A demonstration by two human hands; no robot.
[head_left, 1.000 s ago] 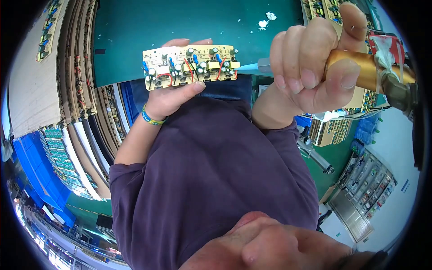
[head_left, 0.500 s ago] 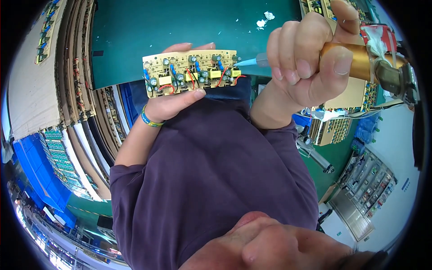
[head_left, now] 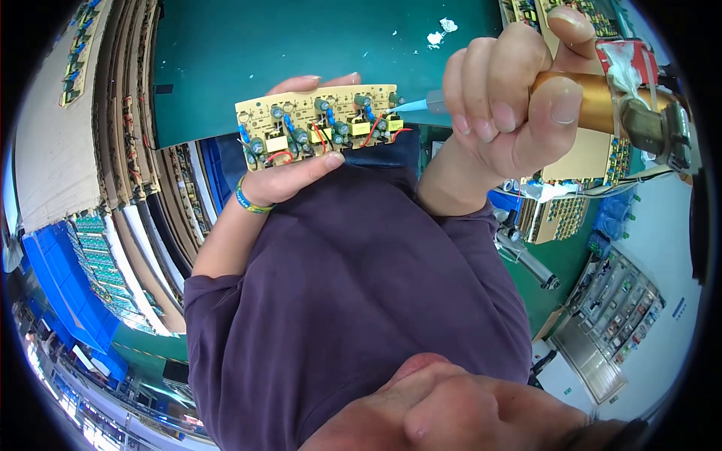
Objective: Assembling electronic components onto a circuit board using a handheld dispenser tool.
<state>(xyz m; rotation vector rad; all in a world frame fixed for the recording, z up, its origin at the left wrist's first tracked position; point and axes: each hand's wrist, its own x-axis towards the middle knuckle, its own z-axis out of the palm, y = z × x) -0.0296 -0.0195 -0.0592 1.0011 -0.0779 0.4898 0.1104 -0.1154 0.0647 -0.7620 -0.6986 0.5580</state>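
Note:
My left hand grips a tan circuit board panel, thumb on the near edge and fingers behind the far edge. Blue and green round parts, yellow blocks, and red and black wires stand on its face. In my closed right hand is a glue dispensing gun with a gold barrel, the index finger raised. Its light-blue tapered nozzle points left, the tip at the board's right end among the components. Whether the tip touches the board, I cannot tell.
A green bench top lies beyond the board, with white scraps on it. Cardboard layers holding boards are stacked at left. More boards on cardboard sit at right, near a red box and a cable.
The circuit board's left end has shifted slightly left and toward me, tilting the panel a little more. My right hand and the dispensing gun have moved slightly left.

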